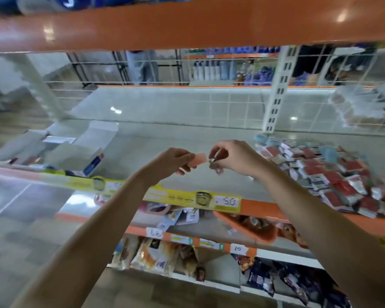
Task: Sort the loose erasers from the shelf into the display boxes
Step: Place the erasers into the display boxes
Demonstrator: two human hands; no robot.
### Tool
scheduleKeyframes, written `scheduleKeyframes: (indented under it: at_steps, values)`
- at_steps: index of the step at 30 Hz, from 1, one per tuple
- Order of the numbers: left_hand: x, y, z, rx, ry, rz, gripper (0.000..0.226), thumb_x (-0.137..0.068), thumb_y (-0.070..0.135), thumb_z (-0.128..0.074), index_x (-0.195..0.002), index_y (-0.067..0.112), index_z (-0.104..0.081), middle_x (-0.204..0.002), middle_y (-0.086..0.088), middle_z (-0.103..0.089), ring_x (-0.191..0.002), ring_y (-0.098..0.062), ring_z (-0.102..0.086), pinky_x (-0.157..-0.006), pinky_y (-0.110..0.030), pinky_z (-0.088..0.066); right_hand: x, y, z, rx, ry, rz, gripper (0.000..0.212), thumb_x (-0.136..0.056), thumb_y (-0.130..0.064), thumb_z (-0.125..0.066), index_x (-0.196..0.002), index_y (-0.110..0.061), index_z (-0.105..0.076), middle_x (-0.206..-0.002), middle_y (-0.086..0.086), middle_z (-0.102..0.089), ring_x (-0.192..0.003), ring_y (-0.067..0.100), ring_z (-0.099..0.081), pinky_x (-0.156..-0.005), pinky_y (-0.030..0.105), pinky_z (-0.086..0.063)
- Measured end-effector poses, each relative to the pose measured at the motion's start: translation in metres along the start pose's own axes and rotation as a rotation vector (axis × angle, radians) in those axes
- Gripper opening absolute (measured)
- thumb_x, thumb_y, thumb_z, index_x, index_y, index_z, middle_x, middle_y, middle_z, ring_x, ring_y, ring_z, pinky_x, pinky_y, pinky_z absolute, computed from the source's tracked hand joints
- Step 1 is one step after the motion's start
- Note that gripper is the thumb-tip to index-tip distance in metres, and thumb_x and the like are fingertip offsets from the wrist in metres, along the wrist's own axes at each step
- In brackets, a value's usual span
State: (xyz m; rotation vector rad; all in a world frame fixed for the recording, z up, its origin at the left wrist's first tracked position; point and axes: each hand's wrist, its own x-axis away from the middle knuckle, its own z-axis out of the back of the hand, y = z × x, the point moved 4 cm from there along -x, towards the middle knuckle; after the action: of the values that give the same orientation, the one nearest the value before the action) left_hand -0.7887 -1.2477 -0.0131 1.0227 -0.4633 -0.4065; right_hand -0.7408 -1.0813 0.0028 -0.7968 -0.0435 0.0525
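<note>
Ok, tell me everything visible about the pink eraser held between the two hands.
The pink eraser is a small, flat, pale pink rectangular piece, matte and unwrapped as far as the blur allows. It is held in the air above the shelf, lying roughly level. The left hand pinches its left end; the right hand pinches something small and shiny at its right end, perhaps wrapping. Nothing else touches it.

The eraser (201, 158) held between the hands is pale pink; the heap of packets (333, 176) is mostly red with white and light blue; the boxes (76, 156) are white with blue; the shelf edge (276, 211) is orange; its price strip (176, 196) is yellow.
</note>
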Motion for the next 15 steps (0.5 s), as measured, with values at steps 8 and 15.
scheduleKeyframes:
  at_steps: [8,15]
  values:
    - [0.058,-0.064,0.111,-0.007,0.145,0.054,0.024,-0.098,0.014,-0.044,-0.080,0.018,-0.060,-0.070,0.008,-0.064,-0.052,0.005,-0.056,-0.056,-0.014,-0.044,-0.047,-0.086,-0.092,-0.412,-0.036,-0.021,0.019,-0.078,-0.005,-0.073,-0.079,-0.009,-0.055,-0.070,0.007,-0.062,-0.057,0.011,-0.061,-0.049,0.015,-0.048]
    - [0.103,-0.123,0.219,-0.159,0.187,0.030,0.023,-0.096,0.018,-0.049,-0.082,0.013,-0.065,-0.068,0.003,-0.062,-0.061,-0.008,-0.058,-0.059,-0.020,-0.046,-0.091,-0.170,-0.179,-0.685,0.007,-0.075,0.020,-0.082,0.003,-0.065,-0.081,-0.011,-0.050,-0.073,0.012,-0.056,-0.054,0.014,-0.061,-0.051,0.021,-0.054]
